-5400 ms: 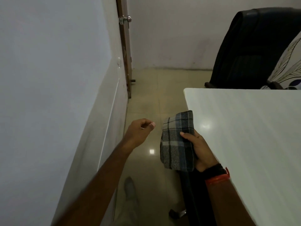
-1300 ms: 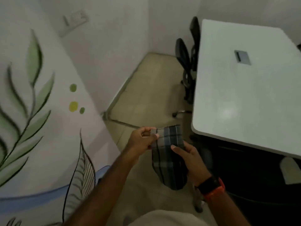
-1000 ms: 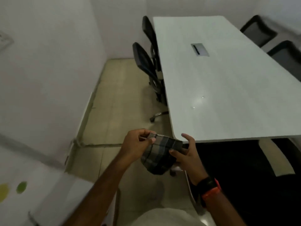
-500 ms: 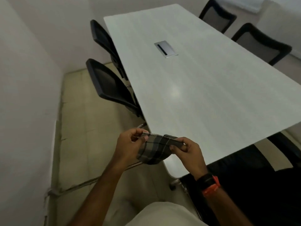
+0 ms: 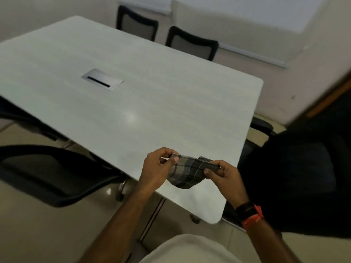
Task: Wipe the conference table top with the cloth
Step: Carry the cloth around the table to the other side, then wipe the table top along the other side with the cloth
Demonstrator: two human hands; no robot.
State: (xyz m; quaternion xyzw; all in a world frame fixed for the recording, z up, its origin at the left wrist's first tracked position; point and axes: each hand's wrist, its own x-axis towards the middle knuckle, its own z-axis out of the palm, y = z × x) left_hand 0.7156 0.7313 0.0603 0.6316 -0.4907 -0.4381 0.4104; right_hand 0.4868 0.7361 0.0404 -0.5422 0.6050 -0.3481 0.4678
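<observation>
Head view: since half a second ago, cloth (image 5: 188,173) has moved from beyond table (image 5: 152,92) edge to over its near corner, seemingly clear of the top. Left hand (image 5: 157,168) and right hand (image 5: 222,175) each pinch one end, cloth stretched between them. Wiping not begun; lowering cloth likely next.

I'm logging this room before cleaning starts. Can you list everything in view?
table: one, white, across the middle
cable hatch: one, silver, set into the table top, left part
cloth: one, grey plaid, held over the table's near edge
far chairs: two, black, beyond the table
side chairs: two, black, along its left side, farther one mostly hidden
end chair: one, black, right of the table
floor: beige tiles, lower left
garment: one, off-white, bottom edge
wristband: one, black and orange, right wrist
left hand: one, pinches the cloth's left end
right hand: one, pinches the cloth's right end
</observation>
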